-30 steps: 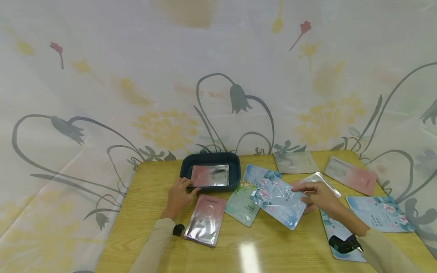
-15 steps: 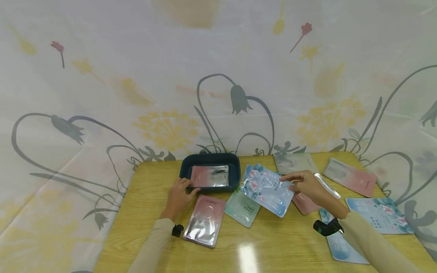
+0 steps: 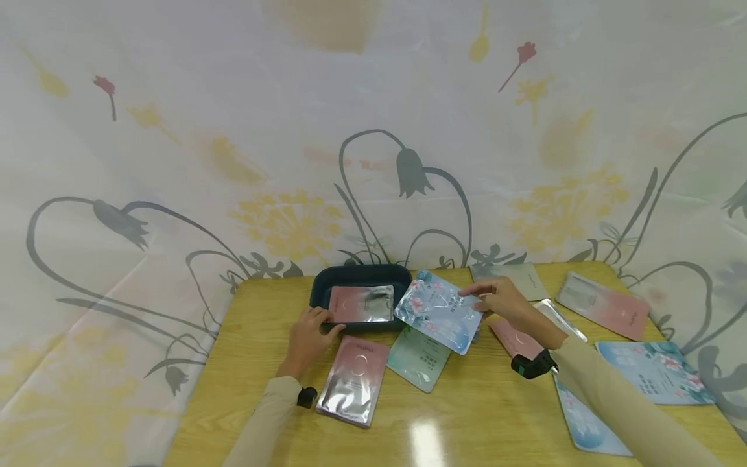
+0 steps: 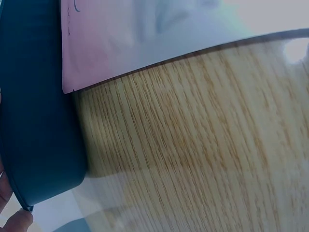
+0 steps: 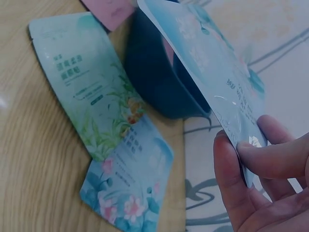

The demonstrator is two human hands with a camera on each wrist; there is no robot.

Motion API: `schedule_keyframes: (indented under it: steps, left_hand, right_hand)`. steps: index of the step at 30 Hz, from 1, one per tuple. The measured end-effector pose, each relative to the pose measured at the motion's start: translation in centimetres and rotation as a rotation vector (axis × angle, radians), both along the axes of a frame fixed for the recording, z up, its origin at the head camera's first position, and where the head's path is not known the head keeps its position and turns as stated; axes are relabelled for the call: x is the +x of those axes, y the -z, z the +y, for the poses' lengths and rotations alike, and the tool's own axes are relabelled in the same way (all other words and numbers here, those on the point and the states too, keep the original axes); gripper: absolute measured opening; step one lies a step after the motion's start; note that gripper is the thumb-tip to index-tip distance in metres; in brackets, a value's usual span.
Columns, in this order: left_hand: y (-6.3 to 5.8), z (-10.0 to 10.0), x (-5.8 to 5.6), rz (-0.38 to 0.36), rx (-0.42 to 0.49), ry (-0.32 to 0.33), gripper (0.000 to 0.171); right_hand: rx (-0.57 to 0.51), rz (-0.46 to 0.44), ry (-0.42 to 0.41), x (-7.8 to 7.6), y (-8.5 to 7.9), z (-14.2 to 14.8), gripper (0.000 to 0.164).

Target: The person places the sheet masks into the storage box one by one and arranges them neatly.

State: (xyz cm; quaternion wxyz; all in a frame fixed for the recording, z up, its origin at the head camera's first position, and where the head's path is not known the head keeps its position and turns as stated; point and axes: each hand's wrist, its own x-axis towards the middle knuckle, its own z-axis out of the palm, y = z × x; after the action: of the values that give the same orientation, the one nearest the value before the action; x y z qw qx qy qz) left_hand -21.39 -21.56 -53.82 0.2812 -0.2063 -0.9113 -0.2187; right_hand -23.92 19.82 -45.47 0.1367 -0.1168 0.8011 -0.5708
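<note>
Blue floral packet, moved left toward the tray; pinched in grip of right hand, at tray's right end; left hand holding tray rim; already inside, one pink packet; still outside, several loose packets on table.

Head view: the held sachet hides part of the right end of the tray; toward the right edge of the worktop, a sleeve partly covers another sachet. Left wrist view: the left hand is largely cut off.

Beige sleeves meet black wrist devices (one shows green).
</note>
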Motion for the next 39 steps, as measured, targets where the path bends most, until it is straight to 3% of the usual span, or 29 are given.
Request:
schedule_keyframes:
  steps: [7,14,22,34,39]
  left_hand:
    - [0.3,0.2,0.5,-0.016,0.008,0.001,0.024]
    - [0.4,0.1,0.3,-0.023,0.008,0.009,0.024]
    - [0.2,-0.1,0.2,-0.039,0.002,0.006,0.024]
    - [0.0,0.2,-0.1,-0.006,0.007,0.032,0.025]
    - [-0.2,0.0,0.0,-0.008,0.001,0.021,0.026]
  right_hand:
    - [0.025,-0.017,-0.005,-1.3,0.9,-1.5,0.031]
    - [0.029,-0.057,0.008,-2.6,1.1,-3.3,0.03]
    - [0.035,-0.042,-0.023,-4.6,1.0,-5.0,0.03]
    - [0.026,-0.029,-0.066,-6.9,1.6,-7.3,0.035]
    - [0.011,-0.059,-0.093,-7.6,2.0,-8.7,0.035]
